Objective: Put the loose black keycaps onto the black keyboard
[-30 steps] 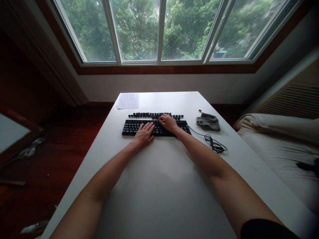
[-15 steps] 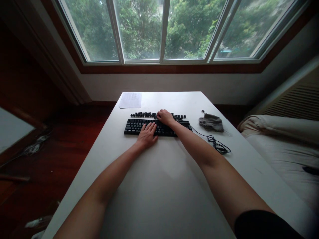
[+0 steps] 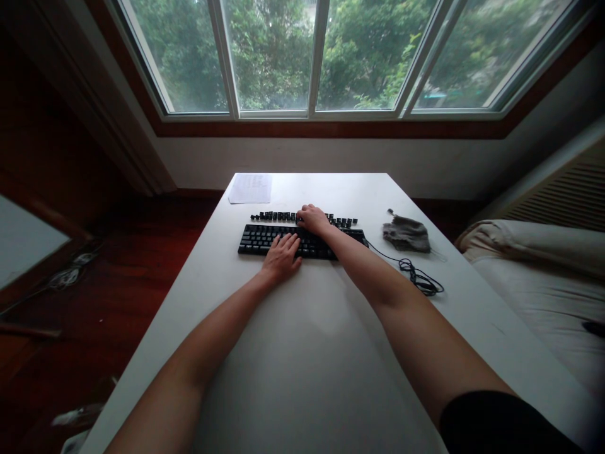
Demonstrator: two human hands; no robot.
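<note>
The black keyboard (image 3: 265, 240) lies across the far half of the white table (image 3: 302, 366), its long edge parallel to the window (image 3: 274, 57), with a row of loose keycaps (image 3: 273, 216) set out just behind its rear edge. The left hand (image 3: 282, 255) rests palm down on the middle of the keyboard, fingers extended and slightly spread over the keys, holding nothing. The right hand (image 3: 314, 219) reaches over the rear edge to the row of loose keycaps, fingers curled down onto the row; whether a cap is pinched between the fingertips cannot be told at this size. A cable (image 3: 418, 277) leaves the right rear corner of the keyboard and ends in a loose coil on the table, near a grey cloth pouch (image 3: 406, 233). A sheet of paper (image 3: 250, 188) lies at the far left corner, well apart from both hands. Handling judgement: the keyboard is probably rigid and moderately heavy, unlikely to slide under a flat palm, and is best taken by its two short ends with slack left in the cable. The loose keycaps are probably light, hard, smooth plastic, easily scattered by a sweep of wrist or forearm. Each is best taken by a fingertip pinch on two opposite side walls rather than from the top. The hollow underside is likely the fragile part, so any force should act straight down, not at a tilt
</note>
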